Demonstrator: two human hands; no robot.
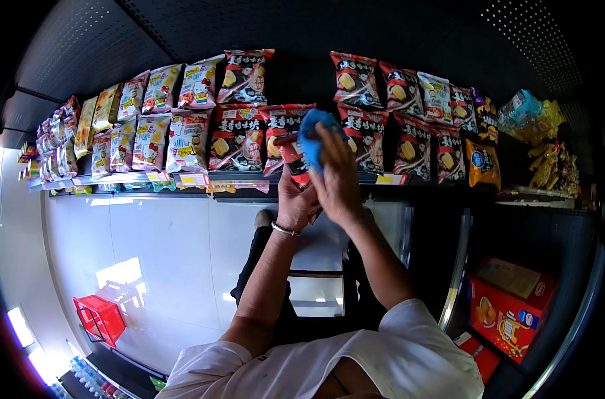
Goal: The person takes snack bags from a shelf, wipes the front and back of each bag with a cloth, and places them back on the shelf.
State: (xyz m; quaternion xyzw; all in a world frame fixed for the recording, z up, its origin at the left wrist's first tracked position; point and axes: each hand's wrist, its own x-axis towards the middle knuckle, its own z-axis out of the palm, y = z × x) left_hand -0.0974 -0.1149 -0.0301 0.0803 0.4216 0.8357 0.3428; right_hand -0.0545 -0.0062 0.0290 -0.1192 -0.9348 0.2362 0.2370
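Just in front of the shelf edge, my left hand (pixel 296 202) grips a red and black snack bag (pixel 293 155) by its lower part. A blue cloth (pixel 313 137) is in my right hand (pixel 338 174), pressed against the upper right of that bag and covering part of it. Behind both hands, a red and black snack bag (pixel 277 119) stands in the front row, partly hidden. More bags of the same kind flank it, one on the left (pixel 236 142) and one on the right (pixel 366 137).
Pink and white snack bags (pixel 189 142) line the shelf's left side. An orange bag (pixel 483 164) and yellow packets (pixel 542 124) are at the right. Price tags run along the shelf edge (pixel 282 178). A red basket (pixel 100 319) sits on the floor; a red carton (pixel 509 304) is lower right.
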